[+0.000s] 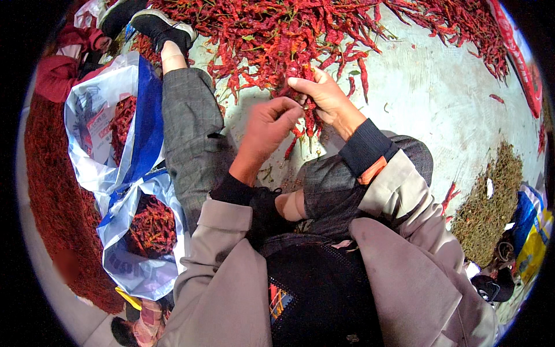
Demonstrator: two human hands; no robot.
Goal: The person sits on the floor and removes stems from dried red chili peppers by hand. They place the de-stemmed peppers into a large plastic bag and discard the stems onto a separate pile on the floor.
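Note:
Dried red chili peppers [277, 39] lie in a large heap on the pale floor before me, some with stems. At the heap's near edge my right hand [325, 95] grips dried red chili peppers between thumb and fingers, and several hang below it. My left hand [271, 123], slightly blurred, is just left of them with its fingers curled and thumb and forefinger close together. Whether it pinches anything cannot be made out. Loose peppers [289, 147] with stems show under the hands, above the floor between my legs.
Left of my outstretched leg, two white-and-blue plastic sacks [149, 104] hold red peppers. Beyond them spreads a long dark red heap [60, 199]; a person in a red sleeve [52, 80] is at upper left. A pile of dry stems [485, 212] lies at right, and a red sack [520, 65] at upper right.

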